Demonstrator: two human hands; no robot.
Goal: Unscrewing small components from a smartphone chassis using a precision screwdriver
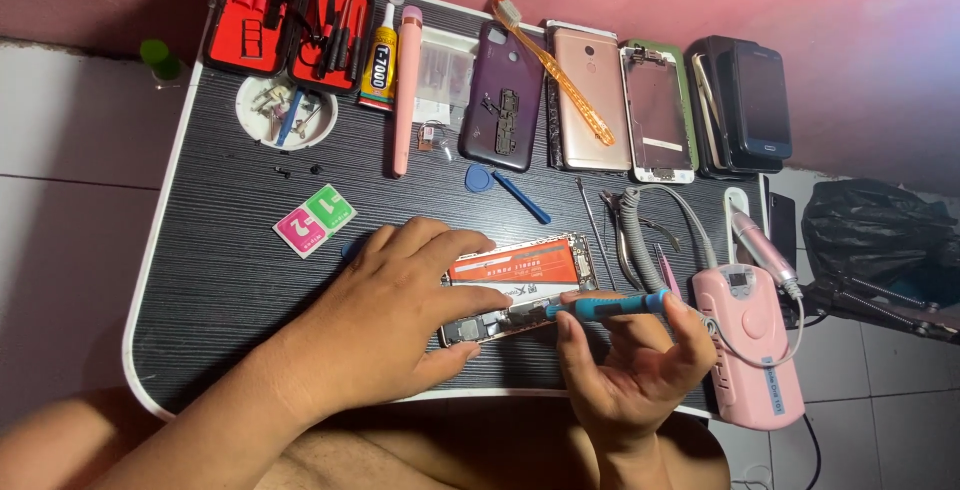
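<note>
Opened phone (520, 285) lies back-off on the near middle of the dark striped counter (220, 280), orange-labelled battery and bare circuit parts showing. Left hand (395, 315) spread flat over its left end, fingers pressing it down, closed on nothing. Right hand (630, 365) just right of it, fingers pinched on a blue-handled screwdriver (610, 303) whose tip meets the phone's near edge. Pink box-shaped power unit (750, 345) at the near right edge, with a coiled grey cord (632, 220) and pink handpiece (762, 245). Two small wipe packets (315, 218), pink and green, left of the phone. Blue pick (478, 179) and blue pry stick (521, 198) beyond it. Farther left, a white round dish (286, 110) holds small bits and screws. Far edge: red-lined tool case (288, 25) open with tools inside, glue tube (379, 65), pink pen-shaped tool (406, 90), purple phone back (503, 95), rose-gold phone (590, 95) with an orange toothbrush (555, 70) across it, further phones (745, 100) stacked right.
</note>
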